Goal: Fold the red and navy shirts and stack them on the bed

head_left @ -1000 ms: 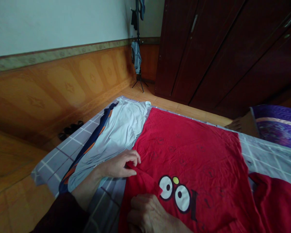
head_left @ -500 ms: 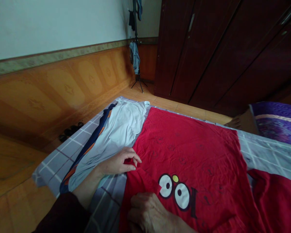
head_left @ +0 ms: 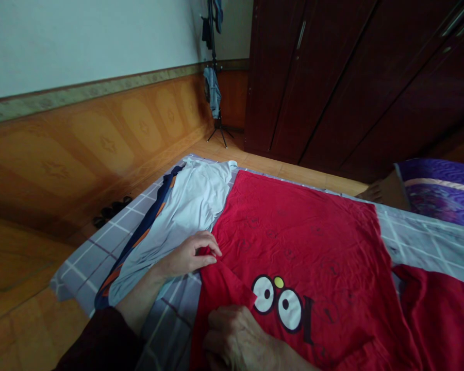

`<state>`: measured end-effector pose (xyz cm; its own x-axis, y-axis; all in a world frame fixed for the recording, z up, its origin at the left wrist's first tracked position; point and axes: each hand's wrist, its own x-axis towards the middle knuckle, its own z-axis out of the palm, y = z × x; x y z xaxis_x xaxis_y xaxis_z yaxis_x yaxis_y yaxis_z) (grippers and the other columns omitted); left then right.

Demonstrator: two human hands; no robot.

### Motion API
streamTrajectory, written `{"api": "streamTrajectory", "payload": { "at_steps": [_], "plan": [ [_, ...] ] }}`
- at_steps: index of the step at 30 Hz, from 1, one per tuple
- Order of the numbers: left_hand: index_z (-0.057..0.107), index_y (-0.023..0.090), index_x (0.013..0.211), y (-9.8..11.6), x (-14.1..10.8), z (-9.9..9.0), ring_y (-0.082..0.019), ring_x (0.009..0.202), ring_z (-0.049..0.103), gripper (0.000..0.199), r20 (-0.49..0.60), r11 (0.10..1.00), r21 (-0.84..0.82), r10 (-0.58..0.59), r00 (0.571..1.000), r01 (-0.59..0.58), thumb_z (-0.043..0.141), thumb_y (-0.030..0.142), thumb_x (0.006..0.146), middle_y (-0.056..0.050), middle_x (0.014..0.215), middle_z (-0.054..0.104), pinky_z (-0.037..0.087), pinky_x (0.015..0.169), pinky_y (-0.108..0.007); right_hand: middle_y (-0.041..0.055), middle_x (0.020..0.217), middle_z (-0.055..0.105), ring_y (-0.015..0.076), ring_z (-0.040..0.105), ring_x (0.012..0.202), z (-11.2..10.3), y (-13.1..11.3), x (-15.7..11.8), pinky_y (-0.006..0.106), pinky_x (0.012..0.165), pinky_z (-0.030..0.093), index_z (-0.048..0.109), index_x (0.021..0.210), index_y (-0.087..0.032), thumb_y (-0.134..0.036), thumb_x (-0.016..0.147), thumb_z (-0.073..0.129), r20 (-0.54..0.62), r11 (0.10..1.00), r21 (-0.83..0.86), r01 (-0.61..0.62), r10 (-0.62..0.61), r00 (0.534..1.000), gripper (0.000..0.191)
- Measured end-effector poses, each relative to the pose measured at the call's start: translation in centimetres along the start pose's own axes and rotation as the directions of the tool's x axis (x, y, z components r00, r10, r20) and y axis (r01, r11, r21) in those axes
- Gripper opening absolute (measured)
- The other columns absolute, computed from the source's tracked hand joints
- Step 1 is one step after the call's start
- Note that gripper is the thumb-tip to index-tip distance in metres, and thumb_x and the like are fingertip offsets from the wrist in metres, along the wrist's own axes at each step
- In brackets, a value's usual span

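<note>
A red T-shirt (head_left: 294, 226) lies spread out, printed with two big cartoon eyes, a yellow dot and faint dark marks. At its left edge, my left hand (head_left: 191, 252) pinches the cloth between thumb and fingers, and a small flap folds over from there toward the eyes. My right hand (head_left: 235, 335) is closed on the same shirt lower down, near the bottom of the view; its fingertips are hidden beneath the knuckles. Left of the red shirt lies a rumpled light-grey garment (head_left: 189, 201) with a navy and orange edge, partly behind my left forearm.
Under the clothes is a bed with a grey checked sheet (head_left: 81, 263). More red cloth (head_left: 441, 309) lies at the right. Beyond stand a dark wardrobe (head_left: 332, 77), a coat rack (head_left: 213, 51) and a purple patterned bundle (head_left: 441, 193). Dark shoes (head_left: 112, 208) sit on the floor at left.
The view has shifted slightly. My left thumb and fingers have drawn closer together, and the fold of red cloth beside them shows more sharply. My right hand stays in place.
</note>
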<state>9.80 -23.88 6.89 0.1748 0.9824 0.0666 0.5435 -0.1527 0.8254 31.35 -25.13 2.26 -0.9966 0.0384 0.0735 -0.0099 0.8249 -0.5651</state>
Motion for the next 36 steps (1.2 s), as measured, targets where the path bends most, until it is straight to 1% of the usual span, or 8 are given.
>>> {"api": "streamTrajectory", "payload": {
  "at_steps": [3, 8, 10, 13, 15, 20, 31, 36],
  "plan": [
    [0.065, 0.018, 0.082, 0.3, -0.2, -0.2, -0.016, 0.084, 0.056, 0.006, 0.052, 0.992, -0.111, -0.054, 0.997, 0.06, 0.06, 0.021, 0.079, -0.001, 0.084, 0.062, 0.043, 0.084, -0.03, -0.003, 0.067, 0.052, 0.0085, 0.038, 0.054, -0.3, -0.1, 0.0, 0.024, 0.044, 0.019, 0.056, 0.067, -0.017, -0.025, 0.08, 0.06, 0.02, 1.0, 0.022, 0.009, -0.009, 1.0, 0.016],
    [0.065, 0.019, 0.09, 0.4, -0.2, -0.7, -0.015, 0.087, 0.056, 0.011, 0.221, 0.998, -0.044, -0.035, 0.975, 0.046, 0.06, 0.02, 0.08, -0.001, 0.09, 0.064, 0.042, 0.085, -0.029, -0.0034, 0.066, 0.052, 0.0086, 0.041, 0.054, 0.1, 0.1, -0.2, 0.025, 0.045, 0.02, 0.056, 0.067, -0.018, -0.026, 0.081, 0.059, -0.004, 1.0, 0.002, -0.003, 0.003, 1.0, 0.017],
    [0.066, 0.02, 0.088, 0.3, -0.2, -0.7, -0.015, 0.088, 0.056, 0.01, 0.183, 0.999, 0.027, -0.023, 0.983, 0.018, 0.059, 0.017, 0.081, -0.001, 0.089, 0.063, 0.042, 0.085, -0.029, -0.0038, 0.067, 0.051, 0.0085, 0.042, 0.054, 0.4, 0.2, -0.2, 0.025, 0.045, 0.02, 0.057, 0.067, -0.018, -0.027, 0.081, 0.06, -0.014, 1.0, -0.001, 0.006, -0.006, 1.0, 0.017],
    [0.066, 0.019, 0.084, -0.2, 0.0, -0.3, -0.016, 0.087, 0.054, 0.009, 0.032, 0.98, 0.201, -0.013, 0.999, 0.006, 0.059, 0.013, 0.081, -0.001, 0.084, 0.063, 0.041, 0.084, -0.03, -0.0036, 0.066, 0.05, 0.0091, 0.041, 0.054, 0.4, 0.1, -0.1, 0.025, 0.044, 0.021, 0.057, 0.067, -0.018, -0.028, 0.08, 0.06, -0.033, 1.0, -0.011, 0.024, -0.024, 0.999, 0.017],
    [0.065, 0.02, 0.083, -0.4, 0.1, 0.1, -0.017, 0.088, 0.054, 0.008, -0.019, 0.954, 0.298, 0.018, 1.0, -0.012, 0.061, 0.013, 0.082, -0.001, 0.083, 0.065, 0.039, 0.085, -0.032, -0.0034, 0.065, 0.05, 0.0094, 0.039, 0.053, 0.2, 0.0, 0.0, 0.025, 0.044, 0.021, 0.057, 0.066, -0.018, -0.027, 0.08, 0.059, -0.042, 0.999, -0.018, 0.027, -0.028, 0.999, 0.017],
    [0.062, 0.02, 0.081, -0.5, 0.4, 0.6, -0.017, 0.087, 0.053, 0.004, -0.033, 0.91, 0.412, 0.069, 0.997, -0.049, 0.063, 0.017, 0.084, 0.0, 0.082, 0.065, 0.039, 0.084, -0.031, -0.0038, 0.065, 0.05, 0.0093, 0.037, 0.054, -0.1, -0.1, 0.0, 0.025, 0.045, 0.021, 0.055, 0.065, -0.018, -0.027, 0.079, 0.06, -0.045, 1.0, 0.001, 0.013, -0.013, 0.999, 0.017],
    [0.055, 0.018, 0.077, -1.1, 0.5, 1.6, -0.017, 0.079, 0.051, 0.014, -0.132, 0.847, 0.518, 0.217, 0.967, -0.119, 0.058, 0.023, 0.089, -0.001, 0.075, 0.058, 0.041, 0.075, -0.029, -0.0033, 0.065, 0.052, 0.0093, 0.038, 0.054, -0.6, -0.4, 0.3, 0.025, 0.046, 0.022, 0.057, 0.065, -0.017, -0.025, 0.078, 0.062, -0.014, 1.0, -0.022, 0.018, -0.019, 1.0, 0.016],
    [0.055, 0.018, 0.076, -1.9, 1.1, 1.7, -0.017, 0.076, 0.051, 0.014, -0.114, 0.791, 0.606, 0.198, 0.974, -0.09, 0.061, 0.023, 0.087, 0.0, 0.073, 0.059, 0.042, 0.072, -0.03, -0.0023, 0.067, 0.053, 0.0096, 0.039, 0.056, -1.3, -0.5, 0.3, 0.025, 0.048, 0.023, 0.058, 0.068, -0.017, -0.024, 0.08, 0.058, 0.012, 0.999, -0.01, 0.034, -0.034, 0.999, 0.014]
  ]
}}
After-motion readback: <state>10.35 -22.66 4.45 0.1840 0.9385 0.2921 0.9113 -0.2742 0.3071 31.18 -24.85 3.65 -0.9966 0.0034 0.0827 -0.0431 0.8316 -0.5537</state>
